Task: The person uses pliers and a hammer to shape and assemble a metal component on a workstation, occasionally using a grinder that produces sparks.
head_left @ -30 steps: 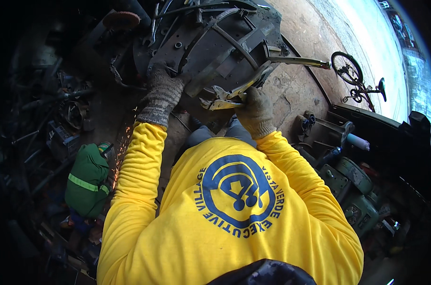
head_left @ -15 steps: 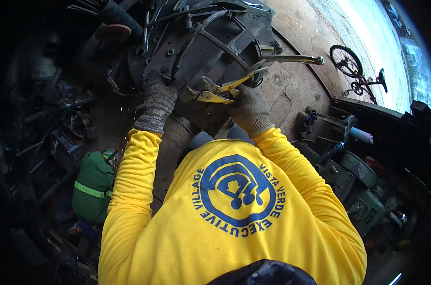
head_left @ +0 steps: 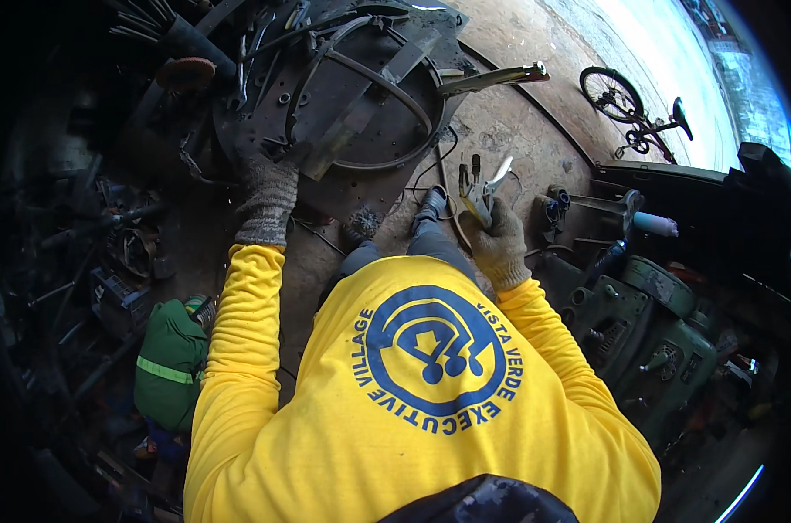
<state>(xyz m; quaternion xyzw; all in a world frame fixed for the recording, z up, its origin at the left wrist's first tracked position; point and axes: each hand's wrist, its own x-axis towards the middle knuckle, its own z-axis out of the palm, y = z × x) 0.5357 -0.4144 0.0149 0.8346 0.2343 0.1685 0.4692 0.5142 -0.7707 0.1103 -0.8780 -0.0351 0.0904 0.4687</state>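
My left hand (head_left: 269,199), in a grey knitted glove, is at the near left edge of a dark metal worktable (head_left: 360,131). Shadow hides its fingers, close to the lower end of a flat metal bar (head_left: 347,126). That bar slants across a round metal ring (head_left: 380,165) lying on the tabletop. A curved strip runs inside the ring. Locking pliers (head_left: 495,80) stick out from the ring's right side. My gloved right hand (head_left: 498,244) is closed around another pair of locking pliers (head_left: 477,202), held upright beside the table, jaws away from me.
Wrenches (head_left: 254,57), a grinding disc (head_left: 186,74) and a tube of rods (head_left: 190,39) crowd the table's left. A cable (head_left: 443,166) lies on the floor near my foot (head_left: 432,202). Green machinery (head_left: 657,349) stands right, a green bag (head_left: 169,357) left, a bicycle (head_left: 644,131) beyond.
My right hand has drawn the locking pliers away from the ring, rightward and toward me. My left hand stays by the table edge. The view has shifted slightly.
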